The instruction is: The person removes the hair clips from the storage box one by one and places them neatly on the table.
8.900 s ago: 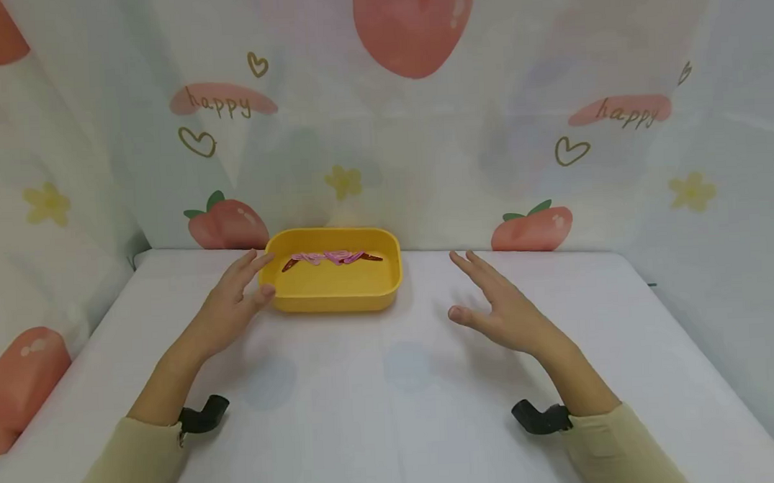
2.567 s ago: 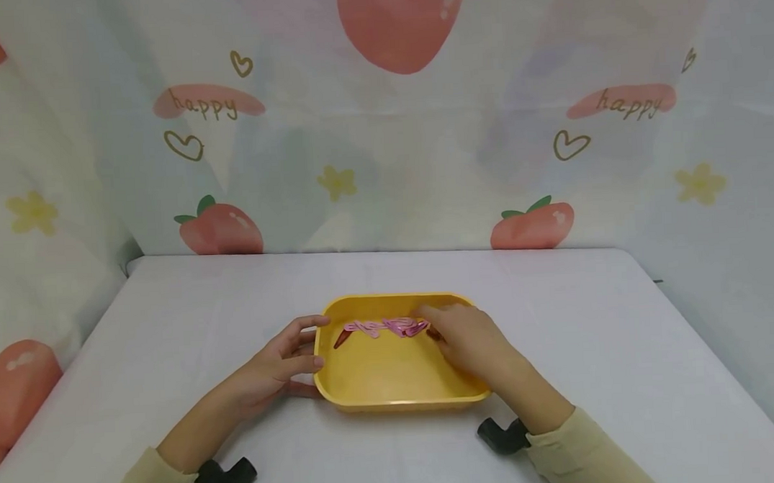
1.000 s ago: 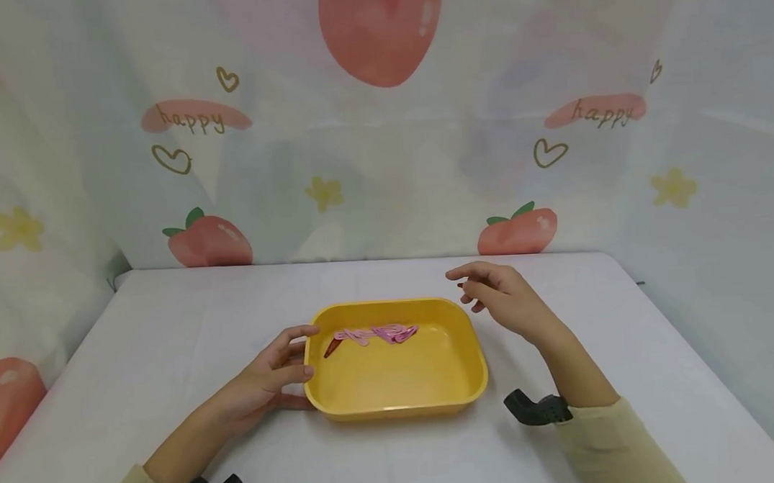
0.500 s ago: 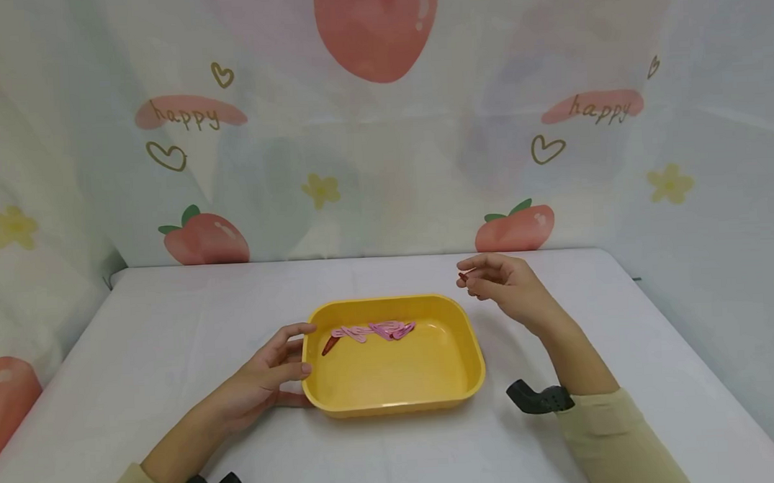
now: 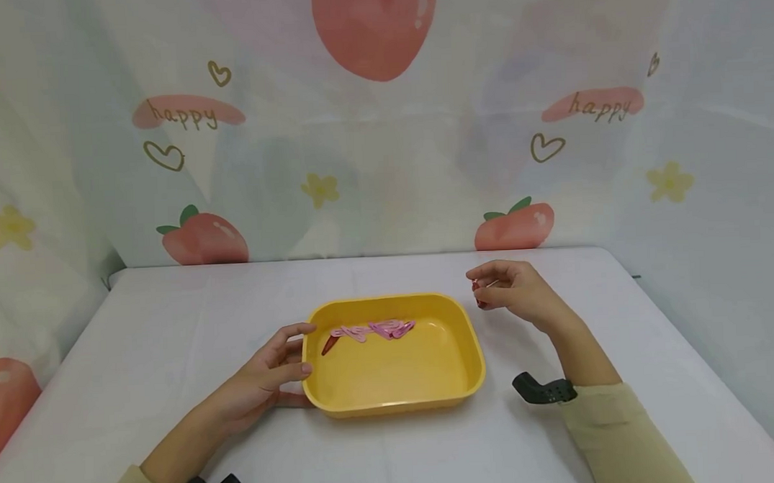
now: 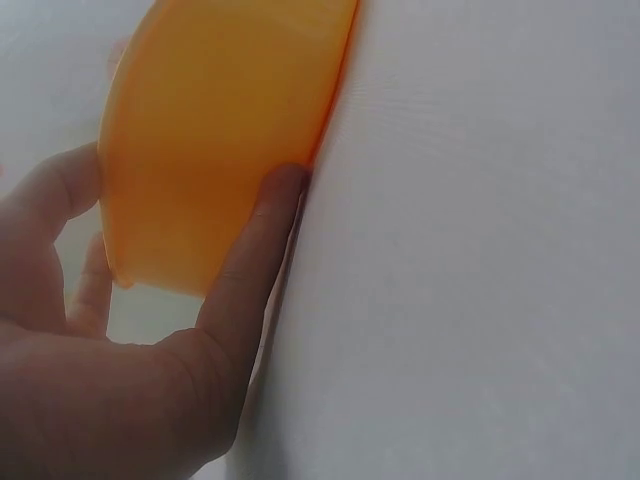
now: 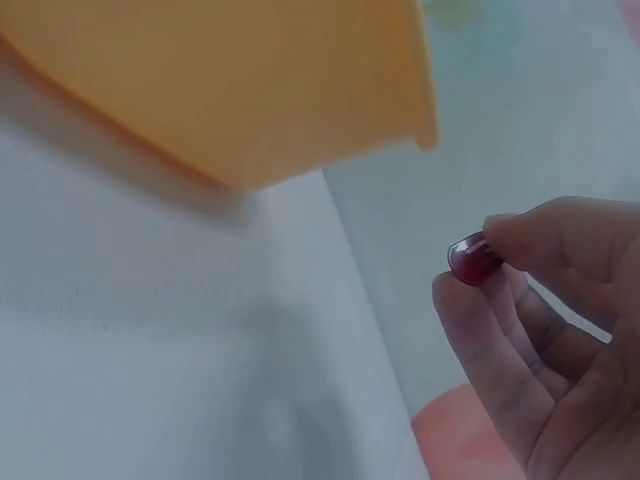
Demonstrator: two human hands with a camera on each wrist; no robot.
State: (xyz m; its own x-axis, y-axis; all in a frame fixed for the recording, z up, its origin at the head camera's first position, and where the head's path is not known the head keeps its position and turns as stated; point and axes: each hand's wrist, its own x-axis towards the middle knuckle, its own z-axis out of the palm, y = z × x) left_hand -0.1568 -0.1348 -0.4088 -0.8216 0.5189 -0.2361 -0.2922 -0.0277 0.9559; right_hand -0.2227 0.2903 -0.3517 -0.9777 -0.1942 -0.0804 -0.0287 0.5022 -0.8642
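A yellow tray (image 5: 394, 407) stands on the white table. Pink snap hair clips (image 5: 371, 332) lie in a row along its far side, with one dark red hair clip (image 5: 329, 345) at the row's left end. My left hand (image 5: 257, 384) rests against the tray's left end, fingers spread and fairly straight; the left wrist view has its fingers against the tray's outer wall (image 6: 210, 140). Beyond the tray's right side, above the table, my right hand (image 5: 515, 290) pinches another dark red hair clip (image 7: 474, 259) between thumb and fingers. Most of that clip is hidden by the fingers.
White cloth covers the table (image 5: 234, 306) on all sides of the tray. A printed curtain (image 5: 382, 141) with fruit and flowers hangs along the back and both sides. Each wrist wears a black camera mount (image 5: 543, 389).
The tray has come nearer to me. My right hand has taken a dark red clip from the row's right end, lifted it out and shifted right, turning it more upright.
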